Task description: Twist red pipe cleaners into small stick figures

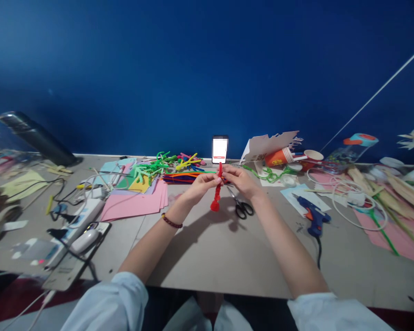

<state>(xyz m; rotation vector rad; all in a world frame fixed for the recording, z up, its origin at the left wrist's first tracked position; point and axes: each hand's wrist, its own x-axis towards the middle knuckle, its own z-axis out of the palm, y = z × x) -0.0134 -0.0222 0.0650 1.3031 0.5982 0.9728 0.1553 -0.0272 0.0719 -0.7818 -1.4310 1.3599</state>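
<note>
A red twisted pipe cleaner piece (217, 195) hangs upright between my hands above the table, with a wider bunched end at the bottom. My left hand (204, 184) pinches it from the left near its upper part. From the right, my right hand (240, 180) also has its fingers closed on the upper part. Just below my right hand, black-handled scissors (243, 209) lie on the table, their blades pointing away from me. Behind my hands, a bundle of straight coloured pipe cleaners (179, 177) rests on the table.
A phone (220, 149) stands against the blue wall. Left are pink paper sheets (134, 205), bent green pipe cleaners (155, 166), a power strip (79, 225) and a dark bottle (37, 138). A blue glue gun (313, 215), white cable (334, 197) and orange paper cup (278, 157) lie right.
</note>
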